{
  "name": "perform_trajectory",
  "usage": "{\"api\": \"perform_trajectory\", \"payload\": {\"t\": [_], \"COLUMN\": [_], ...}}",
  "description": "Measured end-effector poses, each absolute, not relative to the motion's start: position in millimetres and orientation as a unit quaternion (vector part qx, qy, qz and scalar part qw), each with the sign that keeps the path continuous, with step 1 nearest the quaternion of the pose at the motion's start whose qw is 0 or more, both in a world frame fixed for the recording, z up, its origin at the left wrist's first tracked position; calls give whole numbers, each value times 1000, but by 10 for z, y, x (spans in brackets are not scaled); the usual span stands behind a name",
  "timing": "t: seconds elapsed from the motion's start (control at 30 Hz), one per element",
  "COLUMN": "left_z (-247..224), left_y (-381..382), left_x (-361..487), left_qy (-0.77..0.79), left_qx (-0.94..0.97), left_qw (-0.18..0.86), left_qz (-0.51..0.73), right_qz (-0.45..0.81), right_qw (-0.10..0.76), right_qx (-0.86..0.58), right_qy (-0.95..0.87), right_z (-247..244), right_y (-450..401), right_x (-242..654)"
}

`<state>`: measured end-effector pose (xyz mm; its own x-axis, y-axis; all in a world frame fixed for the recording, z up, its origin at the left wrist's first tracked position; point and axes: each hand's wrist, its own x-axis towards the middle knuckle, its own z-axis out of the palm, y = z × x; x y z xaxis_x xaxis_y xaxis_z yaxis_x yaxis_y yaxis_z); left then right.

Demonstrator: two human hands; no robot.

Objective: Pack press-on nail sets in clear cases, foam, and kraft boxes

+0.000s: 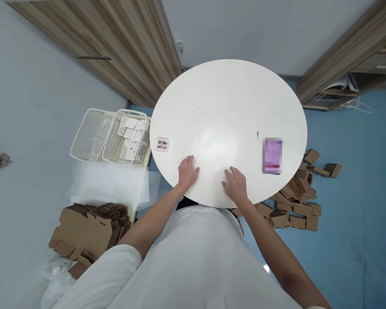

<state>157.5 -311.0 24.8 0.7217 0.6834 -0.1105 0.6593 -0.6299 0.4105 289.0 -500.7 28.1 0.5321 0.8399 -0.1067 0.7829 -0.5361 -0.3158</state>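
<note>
Both of my hands rest flat on the near edge of a round white table (pixel 228 98). My left hand (pixel 187 172) lies palm down with fingers slightly apart and holds nothing. My right hand (pixel 235 183) lies the same way, a short gap to its right, also holding nothing. A small clear packet with dark round pieces (pixel 162 144) sits on the table's left edge, beyond my left hand. A purple card or phone (pixel 272 156) lies on the right side of the table, right of my right hand.
Two white mesh baskets (pixel 112 136) stand left of the table, one holding several small packets. Flat cardboard blanks are stacked at lower left (pixel 88 229). Folded small cardboard boxes (pixel 297 199) lie scattered on the blue floor at right. Wooden cabinets stand behind.
</note>
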Motion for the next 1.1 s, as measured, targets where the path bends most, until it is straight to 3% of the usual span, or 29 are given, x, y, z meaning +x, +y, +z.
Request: {"api": "perform_trajectory", "payload": {"t": [0.1, 0.23, 0.57, 0.73, 0.87, 1.1], "left_z": [278, 253, 306, 402, 396, 306], "left_y": [-3176, -3191, -3176, -2829, -2264, -1518], "left_x": [1509, 1494, 1423, 1057, 796, 703], "left_qy": [251, 228, 248, 345, 455, 487], "left_qx": [953, 958, 939, 900, 824, 715], "left_qw": [164, 135, 226, 263, 334, 481], "left_qz": [-54, -111, -75, -30, 55, 143], "right_qz": [137, 148, 168, 161, 276, 415], "right_qw": [89, 74, 108, 199, 295, 369], "right_qx": [-846, -849, -872, -869, -815, -773], "right_qy": [-508, -501, -446, -423, -415, -306], "right_z": [237, 175, 301, 451, 511, 398], "right_y": [-4950, -4879, -4774, -4372, -3675, -2668], "right_x": [2909, 2968, 2904, 2774, 2502, 2051]}}
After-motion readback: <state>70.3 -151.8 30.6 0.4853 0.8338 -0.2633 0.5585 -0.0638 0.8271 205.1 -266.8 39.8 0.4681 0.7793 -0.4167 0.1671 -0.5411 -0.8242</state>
